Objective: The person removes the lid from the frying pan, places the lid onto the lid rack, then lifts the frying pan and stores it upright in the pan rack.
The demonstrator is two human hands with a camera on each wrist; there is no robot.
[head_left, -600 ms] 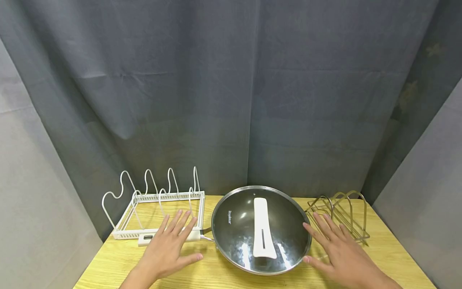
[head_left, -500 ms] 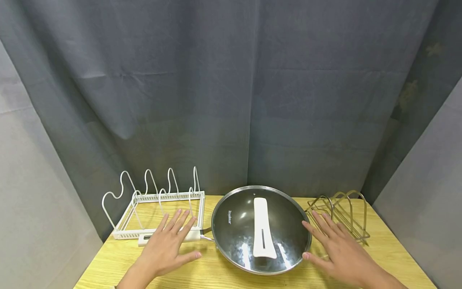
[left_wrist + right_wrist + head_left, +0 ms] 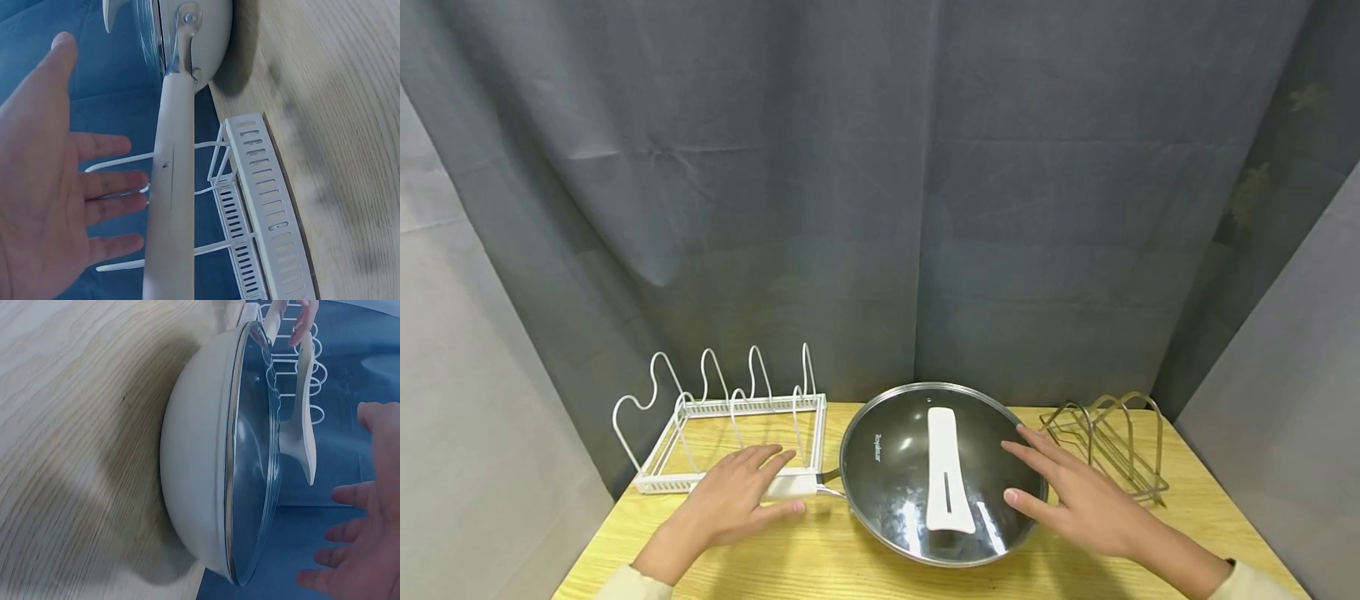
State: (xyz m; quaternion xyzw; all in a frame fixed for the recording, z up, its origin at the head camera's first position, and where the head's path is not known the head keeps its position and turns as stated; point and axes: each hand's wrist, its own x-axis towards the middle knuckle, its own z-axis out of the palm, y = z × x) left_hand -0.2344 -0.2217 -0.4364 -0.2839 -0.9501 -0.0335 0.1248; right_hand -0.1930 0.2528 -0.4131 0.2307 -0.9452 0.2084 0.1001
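Observation:
A white wok (image 3: 194, 450) with a glass lid (image 3: 891, 500) sits on the table, and a white lid handle (image 3: 947, 479) runs across the glass. Its long white pan handle (image 3: 170, 194) points left. My left hand (image 3: 730, 500) hovers over that handle, fingers extended and apart from it in the left wrist view. My right hand (image 3: 1078, 500) is held over the lid's right edge, fingers spread and holding nothing; the right wrist view shows a gap between its fingertips and the glass. The left hand covers the end of the pan handle in the head view.
A white wire pot rack (image 3: 662, 483) stands behind the pan handle on the left. On the right, close to the wok, is a bronze-coloured wire rack (image 3: 1131, 450). Grey curtains (image 3: 820, 208) hang behind the wooden table (image 3: 820, 567).
My right hand has moved left and slightly up, over the lid's edge. The left hand has tilted, its fingers looking shorter from above. Both sleeves have come into view. The wok has stayed put.

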